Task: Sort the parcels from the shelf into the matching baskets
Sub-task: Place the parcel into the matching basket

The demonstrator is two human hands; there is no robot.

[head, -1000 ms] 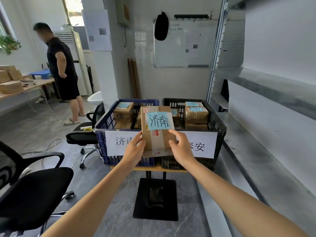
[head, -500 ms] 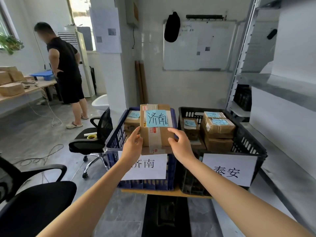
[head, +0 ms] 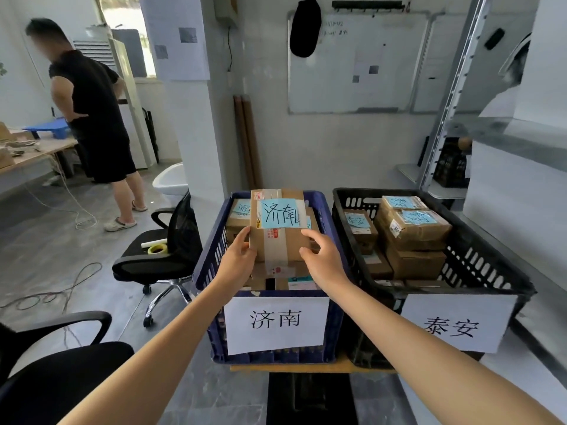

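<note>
A cardboard parcel with a blue note reading 济南 is held over the blue basket, which carries a white 济南 sign. My left hand grips the parcel's left edge and my right hand grips its right edge. Several other parcels lie in the blue basket beneath it. To the right stands the black basket with a 泰安 sign, holding several parcels with blue notes.
Metal shelving runs along the right. Two black office chairs, one beside the blue basket and one at the lower left. A person in black stands by a table at the far left. Cables lie on the floor.
I have come closer to the baskets. The parcel has moved forward and down, from in front of the basket signs to over the inside of the blue basket. Both hands keep their hold.
</note>
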